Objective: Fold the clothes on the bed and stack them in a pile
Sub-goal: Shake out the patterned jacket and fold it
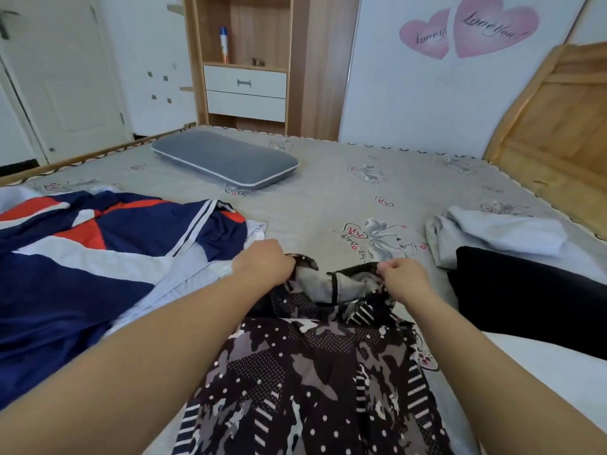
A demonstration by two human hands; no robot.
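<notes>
A dark patterned garment [312, 372] with camouflage shapes, dots and stripes lies on the bed in front of me, its top edge bunched and showing a grey lining. My left hand [262, 262] grips the left side of that top edge. My right hand [402, 277] pinches the right side of it. A navy, white and orange jacket [98, 251] is spread unfolded on the left of the bed. On the right lie a folded black garment [525, 300] and a folded light grey garment [499, 233] behind it.
The bed sheet [328, 198] is grey with flower prints. A grey pillow [226, 157] lies at the far side. A wooden headboard [558, 126] stands at the right, a wardrobe with drawers [246, 87] beyond the bed, a white door [59, 77] at the left.
</notes>
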